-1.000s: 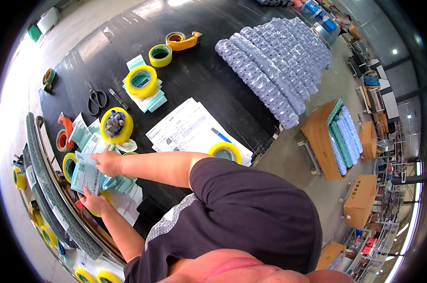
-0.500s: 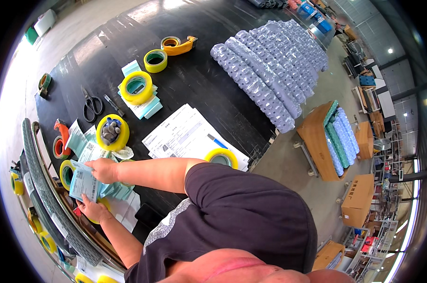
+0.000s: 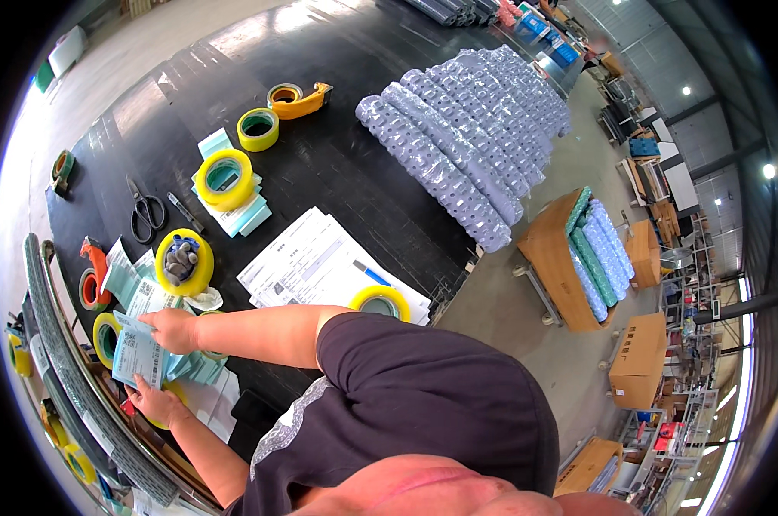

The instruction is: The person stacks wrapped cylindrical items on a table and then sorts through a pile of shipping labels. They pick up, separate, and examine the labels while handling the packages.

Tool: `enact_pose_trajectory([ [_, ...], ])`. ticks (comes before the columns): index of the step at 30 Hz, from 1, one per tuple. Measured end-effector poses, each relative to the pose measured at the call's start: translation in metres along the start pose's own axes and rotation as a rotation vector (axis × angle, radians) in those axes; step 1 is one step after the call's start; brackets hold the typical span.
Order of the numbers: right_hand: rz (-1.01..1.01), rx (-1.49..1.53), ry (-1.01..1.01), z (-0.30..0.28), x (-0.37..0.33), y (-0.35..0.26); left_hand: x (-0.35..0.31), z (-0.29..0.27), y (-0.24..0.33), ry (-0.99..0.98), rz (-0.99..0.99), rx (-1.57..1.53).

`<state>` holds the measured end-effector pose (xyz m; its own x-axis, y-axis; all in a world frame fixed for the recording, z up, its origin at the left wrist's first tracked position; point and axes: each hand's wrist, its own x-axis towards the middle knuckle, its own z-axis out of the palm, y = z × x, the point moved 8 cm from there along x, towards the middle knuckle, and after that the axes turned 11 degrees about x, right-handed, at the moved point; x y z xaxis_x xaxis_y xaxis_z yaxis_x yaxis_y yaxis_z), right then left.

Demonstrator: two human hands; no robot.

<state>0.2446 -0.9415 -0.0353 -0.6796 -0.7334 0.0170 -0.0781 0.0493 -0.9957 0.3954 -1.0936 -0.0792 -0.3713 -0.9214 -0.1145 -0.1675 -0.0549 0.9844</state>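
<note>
My left hand (image 3: 155, 402) pinches the lower edge of a light-blue printed label sheet (image 3: 137, 353), which may be several sheets together. On its upper right edge, my right hand (image 3: 175, 330) grips the same sheet. A yellow tape roll (image 3: 105, 340) stands just left of the sheet, partly behind it. More light-blue labels (image 3: 204, 365) lie in a loose pile beside my hands. Beyond my right hand, other labels (image 3: 148, 297) rest near a yellow tape roll (image 3: 201, 277) with a crumpled grey thing in its middle.
Black-handled scissors (image 3: 149, 217), a pen (image 3: 185, 211) and an orange tape dispenser (image 3: 303, 105) lie on the black table (image 3: 337, 163). Printed papers (image 3: 307, 267) hold a blue marker (image 3: 372, 273) and a tape roll. Bubble-wrapped rolls (image 3: 475, 142) are stacked far right. A loaded carton (image 3: 548, 249) stands beyond the table.
The view has shifted, so most things sit further left and somewhat lower. Both hands still hold the label sheet, which looks a little more upright.
</note>
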Motion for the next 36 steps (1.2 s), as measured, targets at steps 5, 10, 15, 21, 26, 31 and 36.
enact_pose_trajectory([
  [5,0.014,0.018,-0.017,0.003,0.002,0.003,0.004,0.001,-0.004,-0.016,0.021,-0.010],
  [10,0.032,0.014,-0.025,0.005,-0.001,-0.001,0.003,-0.003,-0.002,-0.003,0.019,0.024],
  [15,0.003,0.001,-0.007,0.001,-0.009,-0.009,0.003,-0.002,0.000,-0.008,0.029,0.043],
  [21,-0.201,-0.318,0.009,-0.027,-0.073,-0.047,-0.004,0.006,0.010,-0.018,0.032,0.042],
  [26,-0.207,-0.291,-0.080,-0.074,-0.172,-0.057,0.013,0.006,-0.005,-0.061,0.056,-0.078],
  [31,0.075,-0.270,0.313,-0.172,-0.286,-0.034,0.021,0.014,-0.013,-0.084,0.105,-0.068],
  [36,-0.130,-0.687,0.715,-0.294,-0.349,-0.085,0.027,0.017,-0.016,-0.142,0.137,0.071],
])
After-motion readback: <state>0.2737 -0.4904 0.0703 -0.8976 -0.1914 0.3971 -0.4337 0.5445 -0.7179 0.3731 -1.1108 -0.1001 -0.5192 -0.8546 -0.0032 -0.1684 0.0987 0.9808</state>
